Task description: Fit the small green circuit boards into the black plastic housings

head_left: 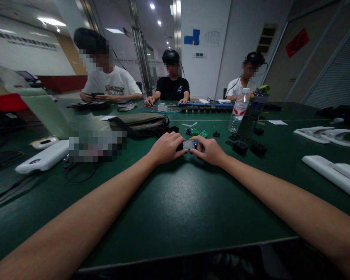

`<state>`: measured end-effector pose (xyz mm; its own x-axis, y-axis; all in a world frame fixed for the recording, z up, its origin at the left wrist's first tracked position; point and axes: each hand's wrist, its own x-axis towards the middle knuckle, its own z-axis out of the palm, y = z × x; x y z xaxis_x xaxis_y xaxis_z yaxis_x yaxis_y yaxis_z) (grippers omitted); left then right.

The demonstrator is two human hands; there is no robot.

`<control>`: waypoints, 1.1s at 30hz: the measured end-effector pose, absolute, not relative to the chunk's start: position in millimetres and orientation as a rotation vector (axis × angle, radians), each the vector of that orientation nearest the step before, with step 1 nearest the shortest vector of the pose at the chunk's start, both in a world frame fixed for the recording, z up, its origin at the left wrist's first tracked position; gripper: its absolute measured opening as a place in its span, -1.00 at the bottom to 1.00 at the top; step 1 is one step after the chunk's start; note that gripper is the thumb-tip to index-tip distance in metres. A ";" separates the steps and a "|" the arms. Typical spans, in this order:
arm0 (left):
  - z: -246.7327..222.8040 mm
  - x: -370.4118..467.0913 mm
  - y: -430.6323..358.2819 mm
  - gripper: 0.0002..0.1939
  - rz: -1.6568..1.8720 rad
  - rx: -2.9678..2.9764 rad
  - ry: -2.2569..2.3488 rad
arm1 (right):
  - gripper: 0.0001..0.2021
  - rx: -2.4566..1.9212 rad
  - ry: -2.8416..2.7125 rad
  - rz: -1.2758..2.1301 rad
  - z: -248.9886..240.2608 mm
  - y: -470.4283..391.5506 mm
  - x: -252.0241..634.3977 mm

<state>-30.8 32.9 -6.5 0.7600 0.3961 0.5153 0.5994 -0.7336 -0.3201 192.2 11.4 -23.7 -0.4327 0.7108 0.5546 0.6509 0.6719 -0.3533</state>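
Both of my hands meet over the green table, around a small device with a grey plate on its face and dark ends. My left hand grips its left end between thumb and fingers. On the other side, my right hand pinches the right end, where a bit of blue shows. Just behind the device lie green circuit boards and a pale strip. Small black parts are scattered to the right of my right hand.
A bag, a white device and cables are on the left. A clear bottle and a dark bottle stand at the right, with white pieces beyond. Several people sit across the table.
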 end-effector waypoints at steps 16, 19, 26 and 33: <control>-6.5 -30.8 33.1 -0.62 -0.556 -2.523 -0.708 | -0.70 -1.050 -2.234 0.048 -25.7 12.8 193.8; -6.5 -31.0 33.1 -0.61 -0.554 -2.528 -0.696 | -0.70 -1.038 -2.239 0.045 -25.7 12.8 194.0; -7.0 -30.1 33.8 -0.60 -0.551 -2.516 -0.702 | -0.69 -1.034 -2.237 0.044 -25.7 13.9 194.5; -7.0 -31.3 34.5 -0.56 -0.545 -2.528 -0.698 | -0.70 -1.041 -2.244 0.046 -25.0 13.2 195.0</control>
<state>-31.3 34.5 -7.0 0.7931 0.3749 0.4801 0.5567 -0.7661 -0.3214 195.0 13.2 -25.0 -0.4695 0.6927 0.5475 0.6699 0.6834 -0.2901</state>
